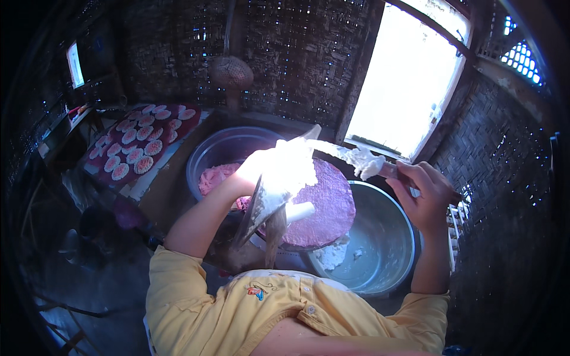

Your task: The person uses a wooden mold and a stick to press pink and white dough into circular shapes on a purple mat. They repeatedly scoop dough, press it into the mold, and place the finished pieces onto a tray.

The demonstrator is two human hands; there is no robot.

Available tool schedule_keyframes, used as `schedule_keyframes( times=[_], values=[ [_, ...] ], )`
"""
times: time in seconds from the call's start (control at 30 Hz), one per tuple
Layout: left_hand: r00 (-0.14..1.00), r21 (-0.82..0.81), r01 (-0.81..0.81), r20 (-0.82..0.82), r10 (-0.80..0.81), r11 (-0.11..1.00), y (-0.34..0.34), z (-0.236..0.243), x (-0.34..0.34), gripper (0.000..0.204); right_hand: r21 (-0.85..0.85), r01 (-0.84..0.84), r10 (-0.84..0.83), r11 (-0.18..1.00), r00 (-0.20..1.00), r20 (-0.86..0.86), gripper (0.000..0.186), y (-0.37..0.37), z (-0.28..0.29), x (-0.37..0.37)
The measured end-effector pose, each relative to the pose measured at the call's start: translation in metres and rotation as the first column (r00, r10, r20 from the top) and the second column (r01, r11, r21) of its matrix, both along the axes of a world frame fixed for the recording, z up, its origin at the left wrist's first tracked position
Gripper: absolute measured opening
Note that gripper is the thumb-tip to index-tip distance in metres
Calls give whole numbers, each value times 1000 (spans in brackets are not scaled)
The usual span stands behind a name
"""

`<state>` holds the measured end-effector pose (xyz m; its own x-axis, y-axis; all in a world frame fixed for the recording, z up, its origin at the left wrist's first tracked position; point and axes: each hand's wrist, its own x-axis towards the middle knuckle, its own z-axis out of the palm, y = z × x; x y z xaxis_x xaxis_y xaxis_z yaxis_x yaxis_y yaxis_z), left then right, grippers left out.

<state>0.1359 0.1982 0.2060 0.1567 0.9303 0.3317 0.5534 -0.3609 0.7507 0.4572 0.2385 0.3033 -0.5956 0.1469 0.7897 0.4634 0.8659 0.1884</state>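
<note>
Strong light falls on my left hand (252,169), which is closed on a pale, flared holder (270,202) heaped with white dough (297,163). Glare hides the fingers, and the holder's exact kind is unclear. A white tube-like piece (300,212) sticks out beside it. My right hand (428,187) grips the wooden handle of a spatula-like tool (389,170); soft white dough (365,163) clings to its length, reaching toward the heap. Below lies a round, flat purple-pink surface (326,202). Behind my left hand, a clear tub (202,145) contains pink dough (217,178).
A grey-green basin (386,237) with white dough (332,255) in it stands at the right. Several round pink-and-white pieces (136,139) lie on a red sheet at the far left. A rounded, perforated object (231,74) is by the woven wall, left of a bright window (404,77).
</note>
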Motion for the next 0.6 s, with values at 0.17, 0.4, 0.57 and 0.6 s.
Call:
schedule_keyframes(
  times=[0.17,0.4,0.57,0.6],
  values=[
    [805,-289,204,593,8,935,10,-8,-10,38,-131,-61,68,989,996,52,25,10,-20,-2],
    [977,65,-79,-193,90,995,5,-1,-2,43,-259,-171,212,951,968,137,24,3,3,12],
    [875,236,-51,-458,157,970,-20,18,30,46,-253,-63,152,965,924,351,17,-1,36,3],
    [853,197,-72,-496,162,978,-22,23,38,47,-213,-3,96,977,899,426,17,-3,42,0]
  ],
)
